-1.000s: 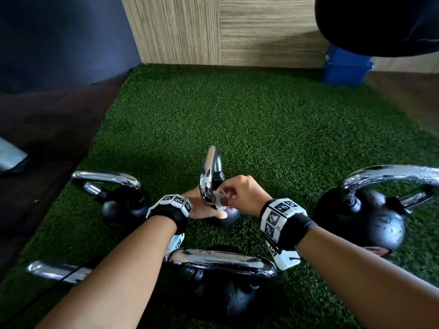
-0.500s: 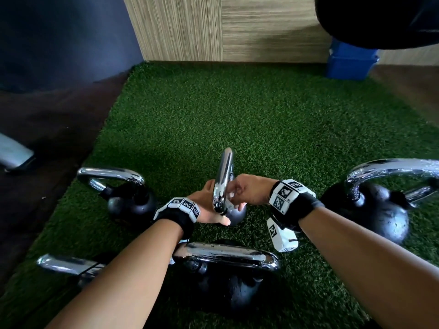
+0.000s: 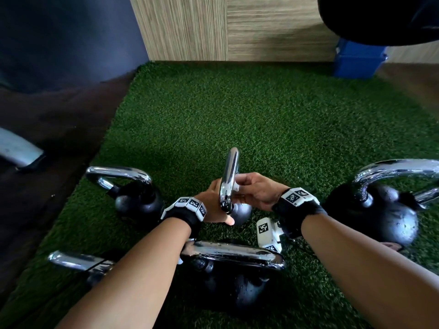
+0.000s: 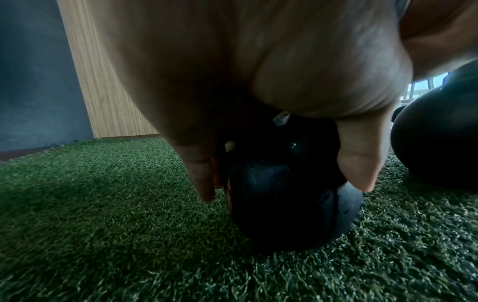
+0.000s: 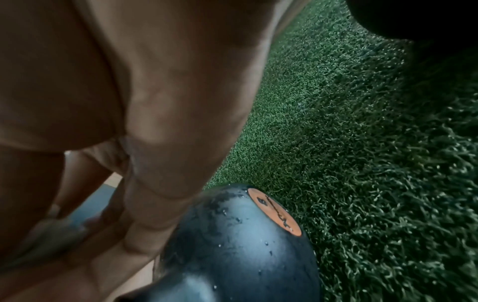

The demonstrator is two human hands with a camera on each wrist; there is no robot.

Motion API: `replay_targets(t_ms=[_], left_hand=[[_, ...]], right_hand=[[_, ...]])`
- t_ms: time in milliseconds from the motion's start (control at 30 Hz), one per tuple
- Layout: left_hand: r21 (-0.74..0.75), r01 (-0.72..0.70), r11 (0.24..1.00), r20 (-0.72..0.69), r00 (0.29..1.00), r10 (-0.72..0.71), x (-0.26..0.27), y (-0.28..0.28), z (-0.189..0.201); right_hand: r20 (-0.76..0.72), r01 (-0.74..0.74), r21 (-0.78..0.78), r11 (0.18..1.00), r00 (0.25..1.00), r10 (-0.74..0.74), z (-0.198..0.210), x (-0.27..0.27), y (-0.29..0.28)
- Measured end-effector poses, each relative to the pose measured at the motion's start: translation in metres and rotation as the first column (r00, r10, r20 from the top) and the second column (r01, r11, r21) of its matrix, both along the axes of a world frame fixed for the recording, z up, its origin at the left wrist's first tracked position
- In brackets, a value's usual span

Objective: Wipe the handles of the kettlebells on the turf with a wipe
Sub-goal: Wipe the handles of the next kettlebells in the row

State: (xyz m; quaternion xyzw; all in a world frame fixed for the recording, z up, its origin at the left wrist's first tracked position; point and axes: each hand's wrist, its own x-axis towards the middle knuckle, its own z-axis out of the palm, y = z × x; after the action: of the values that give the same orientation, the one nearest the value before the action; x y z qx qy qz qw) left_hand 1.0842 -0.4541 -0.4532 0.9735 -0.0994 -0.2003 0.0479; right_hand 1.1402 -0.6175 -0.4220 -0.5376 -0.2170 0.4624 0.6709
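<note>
Small kettlebell (image 3: 241,211) sat on the turf (image 3: 237,115) near its front edge, roughly mid-width, chrome handle (image 3: 230,176) standing edge-on to the head camera. Left hand (image 3: 213,205) cupped the black ball from the left: in the left wrist view fingers and thumb (image 4: 359,163) wrapped down both sides of the ball (image 4: 292,204), which rested on the turf (image 4: 103,204). Right hand (image 3: 256,193) was closed on the handle from the right, fingers curled round the chrome with a bit of white wipe (image 3: 235,186) showing between fingers and metal. Right wrist view was mostly palm (image 5: 129,102); the wet ball with an orange sticker (image 5: 274,211) was below it, wipe not readable there.

Four other kettlebells on the turf: one at the left edge (image 3: 133,193), a large one at the right edge (image 3: 380,214), one at the front edge just below the hands (image 3: 228,276), one at the front-left corner (image 3: 78,262), partly behind the left forearm. Water drops showed on their handles. Blue box (image 3: 356,59) at the back-right corner, wood-grain wall (image 3: 213,27) along the back edge.
</note>
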Motion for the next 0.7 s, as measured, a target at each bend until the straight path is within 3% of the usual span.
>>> replay_targets(t_ms=[167, 367, 567, 700], left_hand=[[-0.061, -0.052, 0.997, -0.018, 0.999, 0.051, -0.009, 0.003, 0.004], [-0.15, -0.138, 0.979, -0.06, 0.99, 0.131, -0.007, 0.001, 0.008], [-0.182, -0.17, 0.968, -0.093, 0.983, 0.155, -0.01, -0.002, 0.015], [-0.277, -0.314, 0.908, -0.135, 0.948, 0.287, -0.014, -0.002, 0.018]], right_hand=[[-0.031, -0.016, 0.008, 1.0, 0.999, 0.016, -0.003, 0.001, 0.002], [-0.166, 0.232, 0.098, 0.968, 0.963, -0.214, -0.001, 0.003, 0.01], [-0.079, 0.251, 0.05, 0.967, 0.966, -0.247, 0.001, -0.001, 0.015], [0.01, 0.486, 0.003, 0.874, 0.874, -0.486, -0.005, 0.01, 0.022]])
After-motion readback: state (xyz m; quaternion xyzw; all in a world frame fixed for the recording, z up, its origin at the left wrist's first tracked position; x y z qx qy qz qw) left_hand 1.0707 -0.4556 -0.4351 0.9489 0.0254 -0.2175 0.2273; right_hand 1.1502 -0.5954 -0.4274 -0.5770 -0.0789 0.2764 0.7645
